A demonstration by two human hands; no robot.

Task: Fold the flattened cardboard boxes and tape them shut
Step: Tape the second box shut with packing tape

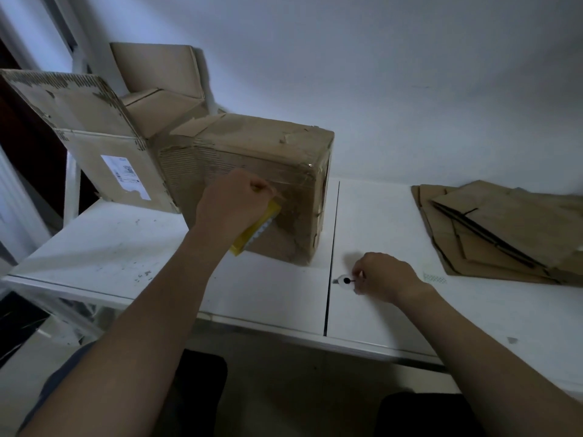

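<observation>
Head: left hand (232, 200) grips dispenser (252, 236) against box (252, 146), beside table seam (332, 263).

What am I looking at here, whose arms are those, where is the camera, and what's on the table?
No machine here: a person wears one camera on the head, looking down at their own bare arms. The left hand grips a yellow tape dispenser held against a taped cardboard box standing on the white table. The right hand pinches a small pale tool with a black knob, possibly a cutter, lying on the table. Flattened cardboard boxes lie at the right; an open box with a label sits at the left.
</observation>
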